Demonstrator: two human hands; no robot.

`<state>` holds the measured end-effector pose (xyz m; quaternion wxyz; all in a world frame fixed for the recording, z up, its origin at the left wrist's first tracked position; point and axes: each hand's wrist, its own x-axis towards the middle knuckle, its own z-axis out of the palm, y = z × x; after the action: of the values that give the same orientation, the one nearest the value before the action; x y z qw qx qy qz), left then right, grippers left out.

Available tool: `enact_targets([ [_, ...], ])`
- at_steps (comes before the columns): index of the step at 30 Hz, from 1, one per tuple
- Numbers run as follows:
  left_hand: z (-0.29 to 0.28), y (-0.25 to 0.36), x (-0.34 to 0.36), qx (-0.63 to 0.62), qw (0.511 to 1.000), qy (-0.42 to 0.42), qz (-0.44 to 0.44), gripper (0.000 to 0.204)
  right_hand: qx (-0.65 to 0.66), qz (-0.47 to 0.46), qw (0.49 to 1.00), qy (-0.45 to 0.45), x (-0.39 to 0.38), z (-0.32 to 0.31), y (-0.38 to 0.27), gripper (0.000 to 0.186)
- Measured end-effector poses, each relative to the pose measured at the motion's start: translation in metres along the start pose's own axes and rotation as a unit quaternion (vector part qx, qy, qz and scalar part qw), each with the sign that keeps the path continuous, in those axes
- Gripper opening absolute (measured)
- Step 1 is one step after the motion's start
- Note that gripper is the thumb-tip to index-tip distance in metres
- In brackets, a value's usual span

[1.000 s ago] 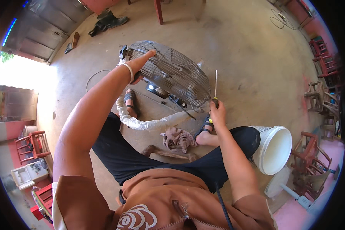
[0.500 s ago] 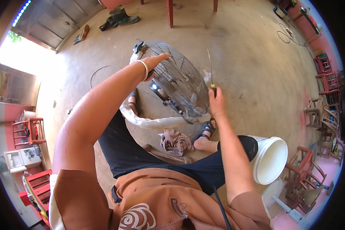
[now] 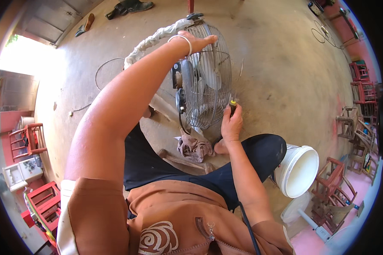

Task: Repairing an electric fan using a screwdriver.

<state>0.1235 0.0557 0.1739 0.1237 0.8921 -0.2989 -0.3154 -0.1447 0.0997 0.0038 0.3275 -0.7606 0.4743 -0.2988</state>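
Note:
My left hand (image 3: pixel 195 43) grips the upper part of a round wire-cage fan (image 3: pixel 208 87), which stands on edge in front of me. A dark motor housing (image 3: pixel 177 75) is on the fan's left side. A long piece in crumpled white wrapping (image 3: pixel 151 39) runs from its top toward the left, partly behind my arm. My right hand (image 3: pixel 232 123) holds a screwdriver (image 3: pixel 232 107) with a yellow-and-dark handle, shaft upward, just right of the cage. A crumpled pinkish-brown cloth (image 3: pixel 193 148) lies below the fan, between my legs.
A white bucket (image 3: pixel 299 171) lies tipped by my right knee. Red and wooden chairs (image 3: pixel 364 91) line the right wall; more red chairs (image 3: pixel 30 140) are at left. Boots (image 3: pixel 134 6) lie at the back, near a bright doorway (image 3: pixel 23 57). Cords (image 3: pixel 104 63) lie on the floor.
The fan has swung upright and away from me, with my left hand rising and moving right on it. The wrapped piece now arches at upper left. My right hand has shifted slightly left with the screwdriver.

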Motion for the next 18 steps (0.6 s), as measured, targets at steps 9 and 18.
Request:
enact_targets([
  [9,0.032,-0.06,-0.045,0.058,0.988,0.004,0.146,0.11,-0.032,0.042,0.999,-0.004,0.004,-0.002,0.009,0.032],
  [18,0.094,-0.108,-0.054,-0.134,0.965,0.146,0.171,0.114,-0.056,-0.022,0.998,0.001,0.018,-0.003,-0.01,0.033],
])
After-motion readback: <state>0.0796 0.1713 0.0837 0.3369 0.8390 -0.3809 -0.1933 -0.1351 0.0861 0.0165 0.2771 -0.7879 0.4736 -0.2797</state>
